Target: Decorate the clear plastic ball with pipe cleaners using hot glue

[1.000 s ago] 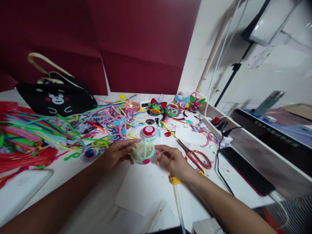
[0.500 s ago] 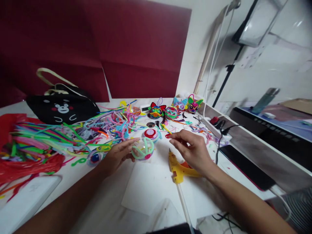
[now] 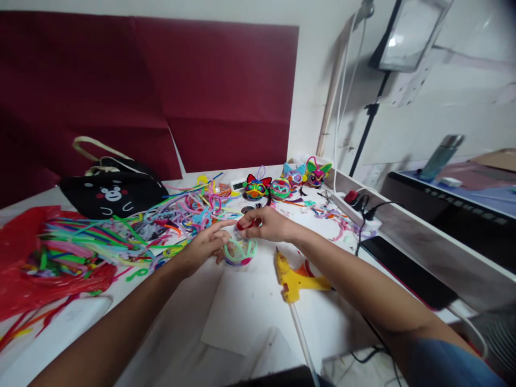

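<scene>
**Layout.** At the far left a red bag [image 3: 24, 279] stuffed with pipe cleaners lies on the table [image 3: 133, 301]. A black tote bag [image 3: 113, 194] sits behind it. A tangle of loose pipe cleaners [image 3: 181, 210] spreads from there toward the centre.

**Hands.** Your left hand [image 3: 203, 246] sits just right of that tangle. Its forefinger is stretched out, and the thumb and lower fingers are closed lightly on the left side of the wrapped ball [image 3: 241, 251]. The ball is a clear sphere banded in green, down at the table by the top edge of the paper sheet [image 3: 242, 317]. Whether it rests on the surface cannot be told. Directly above it, your right hand [image 3: 269, 224] pinches a small red piece [image 3: 243, 226] between thumb and forefinger, with the other fingers curled in.

**Hazards.**
- The hold on the ball is light and one-sided. Downward pressure from the right hand could roll it out toward the tangle.
- The red piece is held by its edge only. If it slips, it would likely land among the loose strands, where it would be hard to pick out.

**Obstructions.**
- The yellow glue gun [image 3: 296, 279] lies just beside the ball, under your right forearm. Whether it is hot cannot be told, so treat contact as a burn risk.
- The finished figures [image 3: 258, 189] stand behind your hands.
- A power strip [image 3: 358, 207] with trailing cables and a dark flat device [image 3: 403, 269] bound the right edge.
</scene>
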Demonstrator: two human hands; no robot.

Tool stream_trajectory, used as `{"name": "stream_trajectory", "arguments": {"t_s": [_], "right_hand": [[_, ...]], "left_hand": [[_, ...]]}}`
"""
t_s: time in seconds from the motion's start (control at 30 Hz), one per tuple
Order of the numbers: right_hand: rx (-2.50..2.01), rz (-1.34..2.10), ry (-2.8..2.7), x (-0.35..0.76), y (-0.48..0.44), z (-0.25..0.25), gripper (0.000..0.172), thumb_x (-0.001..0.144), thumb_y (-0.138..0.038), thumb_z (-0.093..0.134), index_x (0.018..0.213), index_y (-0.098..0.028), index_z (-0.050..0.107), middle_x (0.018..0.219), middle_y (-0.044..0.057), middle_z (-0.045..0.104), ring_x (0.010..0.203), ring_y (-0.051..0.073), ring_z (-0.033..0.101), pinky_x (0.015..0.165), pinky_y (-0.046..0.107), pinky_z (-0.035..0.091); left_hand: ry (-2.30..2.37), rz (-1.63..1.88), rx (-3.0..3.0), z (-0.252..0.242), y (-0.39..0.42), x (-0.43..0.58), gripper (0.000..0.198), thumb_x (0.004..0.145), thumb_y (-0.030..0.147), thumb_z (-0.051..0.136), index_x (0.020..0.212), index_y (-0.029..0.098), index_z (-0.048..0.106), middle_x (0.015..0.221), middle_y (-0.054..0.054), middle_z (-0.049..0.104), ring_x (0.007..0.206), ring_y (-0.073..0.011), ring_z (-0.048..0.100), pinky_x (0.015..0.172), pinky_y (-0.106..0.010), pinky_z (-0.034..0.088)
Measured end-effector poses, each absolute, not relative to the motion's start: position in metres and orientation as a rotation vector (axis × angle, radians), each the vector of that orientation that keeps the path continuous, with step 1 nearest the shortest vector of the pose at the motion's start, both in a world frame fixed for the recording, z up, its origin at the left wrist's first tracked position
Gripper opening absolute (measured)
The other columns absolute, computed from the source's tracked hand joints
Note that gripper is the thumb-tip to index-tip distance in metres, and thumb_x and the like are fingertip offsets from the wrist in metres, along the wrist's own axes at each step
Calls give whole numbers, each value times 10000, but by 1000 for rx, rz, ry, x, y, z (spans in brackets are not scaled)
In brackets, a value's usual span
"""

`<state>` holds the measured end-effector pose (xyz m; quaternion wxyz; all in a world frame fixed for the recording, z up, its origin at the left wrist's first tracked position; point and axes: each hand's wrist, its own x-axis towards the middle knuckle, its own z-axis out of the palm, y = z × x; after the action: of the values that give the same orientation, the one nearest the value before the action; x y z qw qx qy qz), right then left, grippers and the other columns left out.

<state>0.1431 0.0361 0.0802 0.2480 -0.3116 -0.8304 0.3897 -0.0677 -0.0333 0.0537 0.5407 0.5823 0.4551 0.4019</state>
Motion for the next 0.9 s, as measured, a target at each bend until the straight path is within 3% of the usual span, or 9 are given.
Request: {"name": "stream_trajectory", "arguments": {"t_s": [0.3,0.6,0.9], "right_hand": [[-958,1061,-2452,124,45,79,211,642,-238,779,818,-148,707,730,-20,655,670,100,579,577,174,394],[-928,1118,-2477,127,45,73,137,734,-197,724,846,-120,706,742,-10,659,691,92,582,614,166,418],[-877,1181,-2435,126,49,69,141,704,-191,742,821,-118,712,696,-19,653,646,93,575,600,180,412]], "left_hand": [[1129,907,1461,55,-33,-56,697,819,377,633,1420,158,357,702,6,637,454,-90,487,433,-208,379],[1123,890,1441,45,-29,-56,661,837,402,616,1395,157,362,713,4,626,476,-95,487,439,-211,382],[1134,909,1341,42,-31,-57,599,803,395,675,1310,163,460,739,-19,647,530,-122,541,466,-226,395]]}}
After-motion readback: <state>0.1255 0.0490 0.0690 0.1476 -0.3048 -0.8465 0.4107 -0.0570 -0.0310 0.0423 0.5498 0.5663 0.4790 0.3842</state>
